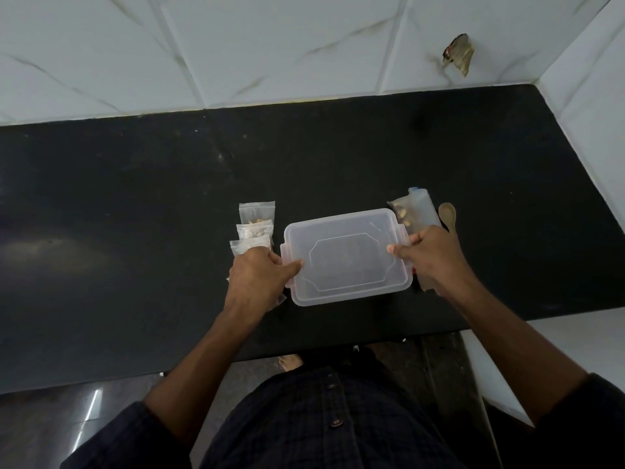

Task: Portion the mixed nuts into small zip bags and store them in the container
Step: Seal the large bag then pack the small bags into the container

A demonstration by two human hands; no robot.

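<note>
Gripped the container [346, 257] at its short ends: left hand [260, 277] curled on the 9 o'clock side clip, thumb across the lid; right hand [431, 257] pinching the 3 o'clock clip. Probably held so to free or press both latches together, keeping the box steady. Sat near the front middle of the black tabletop [135, 184], lid on, long axis running 9 to 3, slightly tilted. Filled small zip bags [256, 225] stacked just beside at 9 o'clock, within easy reach for loading; nut pouch [411, 211] and wooden spoon [447, 214] parked at 2 o'clock.
</note>
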